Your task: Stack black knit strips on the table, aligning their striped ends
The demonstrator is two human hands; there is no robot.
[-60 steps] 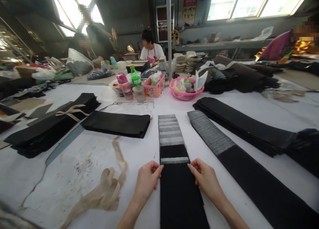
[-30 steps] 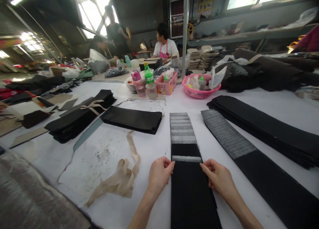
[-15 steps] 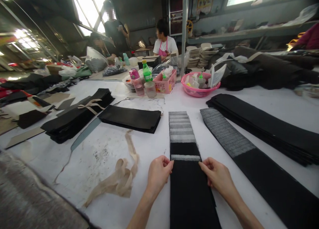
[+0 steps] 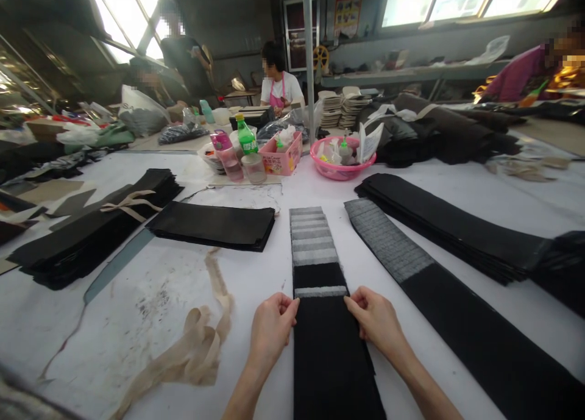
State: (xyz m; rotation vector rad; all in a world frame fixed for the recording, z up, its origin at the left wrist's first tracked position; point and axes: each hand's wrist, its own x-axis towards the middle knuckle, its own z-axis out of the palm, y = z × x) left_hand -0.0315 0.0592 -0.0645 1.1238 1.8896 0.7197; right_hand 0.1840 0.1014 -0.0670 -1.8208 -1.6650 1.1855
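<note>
A stack of long black fabric strips lies lengthwise in front of me, its far ends stepped so that grey bands (image 4: 313, 243) show. My left hand (image 4: 273, 327) pinches the left edge of the top black strip (image 4: 333, 359), thumb against the fingers, just below the nearest grey band. At the same level on the right edge, my right hand (image 4: 375, 321) pinches that strip's other corner. The strip lies almost flat over the others. To the right is a second fanned stack (image 4: 479, 331), with closely spaced grey edges at its far end.
Another black stack (image 4: 457, 228) lies farther right. On the left are a short black stack (image 4: 212, 222), a tied bundle (image 4: 95, 225) and a loose beige cloth tape (image 4: 196, 347). A pink basin (image 4: 342, 170), a pink box (image 4: 280, 158) and a green bottle (image 4: 247, 136) stand beyond. Several people are farther back.
My view has turned to the right, so the scene sits farther left and a person in purple shows more. Both hands keep their pinch on the same strip edges.
</note>
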